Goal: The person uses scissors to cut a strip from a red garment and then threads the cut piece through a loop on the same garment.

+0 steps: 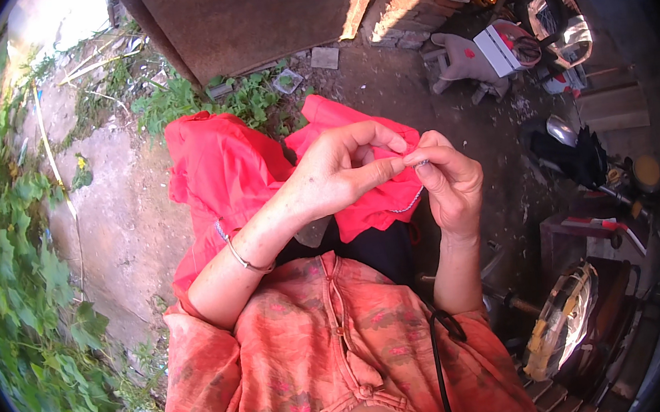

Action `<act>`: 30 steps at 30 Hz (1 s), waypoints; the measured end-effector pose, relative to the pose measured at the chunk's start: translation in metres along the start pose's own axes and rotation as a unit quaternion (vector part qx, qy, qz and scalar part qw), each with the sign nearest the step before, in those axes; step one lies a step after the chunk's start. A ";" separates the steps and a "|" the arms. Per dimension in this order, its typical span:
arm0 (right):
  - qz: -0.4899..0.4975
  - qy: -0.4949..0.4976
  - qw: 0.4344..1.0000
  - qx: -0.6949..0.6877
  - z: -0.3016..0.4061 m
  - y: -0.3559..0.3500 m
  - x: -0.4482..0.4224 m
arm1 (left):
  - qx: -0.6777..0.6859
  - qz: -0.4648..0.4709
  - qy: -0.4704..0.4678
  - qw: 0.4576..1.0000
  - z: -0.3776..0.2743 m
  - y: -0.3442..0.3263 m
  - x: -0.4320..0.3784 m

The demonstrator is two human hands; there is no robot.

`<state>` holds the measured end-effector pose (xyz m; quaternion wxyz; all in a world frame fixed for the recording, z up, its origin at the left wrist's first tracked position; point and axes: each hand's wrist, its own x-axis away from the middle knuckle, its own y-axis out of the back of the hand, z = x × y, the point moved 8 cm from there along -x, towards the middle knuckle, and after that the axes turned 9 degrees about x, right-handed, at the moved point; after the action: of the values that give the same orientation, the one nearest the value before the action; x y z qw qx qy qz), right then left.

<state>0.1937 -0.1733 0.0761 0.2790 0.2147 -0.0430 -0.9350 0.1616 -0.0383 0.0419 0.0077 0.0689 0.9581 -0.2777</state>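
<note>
Bright red cloth [225, 156] lies in folds over my lap and knees. A thin grey-blue braided cord [407, 203] runs along its right part. My right hand [451, 184] pinches a short bit of this cord between thumb and forefinger, above the cloth. My left hand [341, 165], a bangle [243, 262] on its wrist, reaches across from the left. Its thumb tip meets the right fingertips, and its forefinger curls over the cloth; whether it grips anything is hidden. Another bit of braided cord [221, 229] shows beside the left wrist.
Leafy vines [19, 287] line the left side of a concrete path [103, 199]. Ahead stands a brown panel [249, 15], beside stacked bricks [401, 17]. To the right are a low stool with a cushion [459, 56], a white box [497, 49] and a round wrapped object [562, 320].
</note>
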 end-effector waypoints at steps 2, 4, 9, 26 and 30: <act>0.006 -0.017 0.999 -0.042 -0.007 0.002 0.000 | -0.167 0.012 -0.016 0.986 -0.012 -0.007 0.003; 0.019 -0.031 0.996 -0.087 -0.007 -0.004 -0.003 | -0.222 0.006 -0.114 0.968 -0.016 -0.007 0.001; 0.007 -0.114 0.981 -0.157 -0.017 -0.003 -0.005 | -0.252 0.029 -0.236 0.938 -0.027 -0.005 0.000; -0.005 -0.118 0.993 0.005 -0.038 0.007 0.038 | -0.471 -0.120 -0.249 0.838 -0.001 0.032 -0.016; -0.063 -0.058 0.994 -0.070 -0.021 0.020 0.021 | -0.414 -0.106 -0.119 0.896 -0.008 0.028 -0.022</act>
<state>0.1976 -0.2008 0.0533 0.2313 0.1422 0.0199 -0.9622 0.1872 -0.0135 0.0347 0.1198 -0.0761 0.9801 0.1391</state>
